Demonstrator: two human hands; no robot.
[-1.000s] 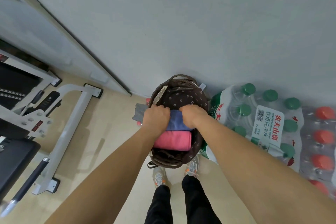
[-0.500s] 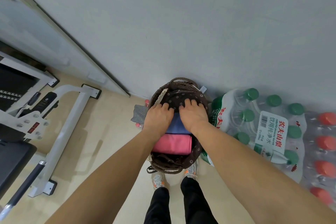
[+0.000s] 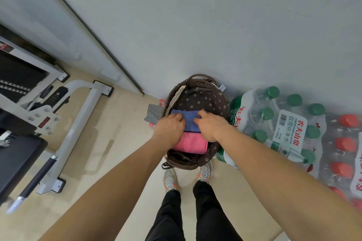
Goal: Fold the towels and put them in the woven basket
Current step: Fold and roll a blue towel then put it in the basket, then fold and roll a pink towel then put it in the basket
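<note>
Left hand point(image 3: 170, 126), right hand point(image 3: 212, 127) flank blue towel point(image 3: 188, 121), tucking it flat into woven basket point(image 3: 199, 78); we cannot tell pinch

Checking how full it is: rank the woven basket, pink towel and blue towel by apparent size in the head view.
Largest: woven basket.
Then pink towel and blue towel: they look alike; the left hand and right hand cover parts of both, so unranked.
</note>
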